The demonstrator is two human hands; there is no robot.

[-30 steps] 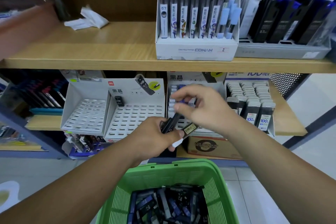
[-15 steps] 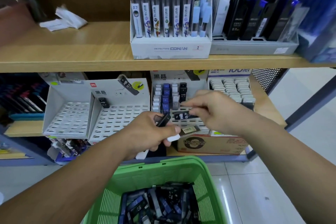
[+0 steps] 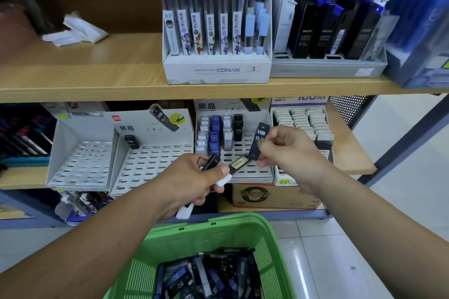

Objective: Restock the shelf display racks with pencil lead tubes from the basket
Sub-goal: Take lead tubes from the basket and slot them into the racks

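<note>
One black HB tube [image 3: 258, 141] sits pinched upright in my right hand [image 3: 291, 150], just in front of the half-filled rack [image 3: 257, 177]. My left hand [image 3: 194, 182] grips a spare handful of tubes [image 3: 239, 164]. From this head view, I'd lower it straight, label forward, into a free slot beside the racked black tubes [image 3: 238, 131], without nudging them. The basket [image 3: 218, 230] below holds plenty more.
</note>
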